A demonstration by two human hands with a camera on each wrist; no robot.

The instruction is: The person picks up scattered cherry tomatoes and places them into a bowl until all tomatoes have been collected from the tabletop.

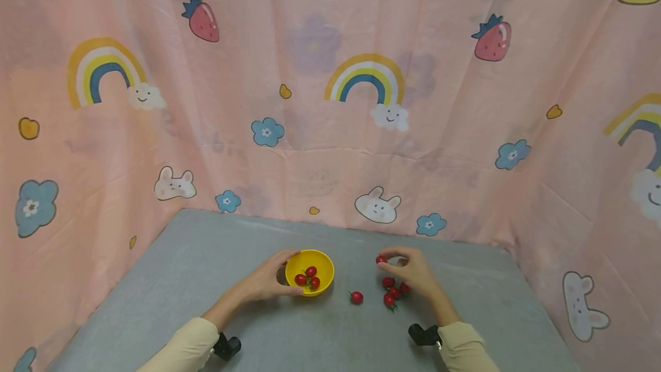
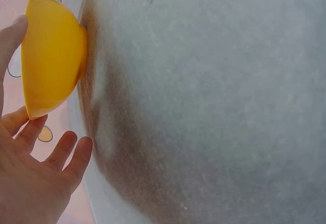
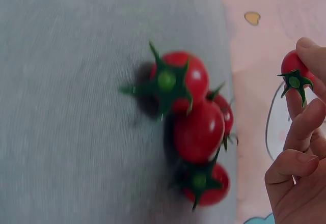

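Note:
My left hand [image 1: 268, 277] holds a yellow bowl [image 1: 326, 283] by its side, thumb on the near rim and fingers at the far one. Inside it lie several small red cherry tomatoes [image 1: 311, 271]. In the left wrist view the bowl [image 2: 53, 56] stands on its foot on the table. Between thumb and fingertips, my right hand [image 1: 413, 268] pinches one cherry tomato [image 3: 294, 68] with a green star-shaped calyx, raised over the table. Below that hand sits a cluster of cherry tomatoes [image 3: 198, 131], also in the head view. A single cherry tomato [image 1: 356, 298] lies between bowl and cluster.
The grey table [image 1: 248, 240] runs back to a pink curtain [image 1: 232, 102] printed with rainbows, strawberries and rabbits. Black wrist mounts [image 1: 424, 334] sit at both cream sleeves [image 1: 188, 343].

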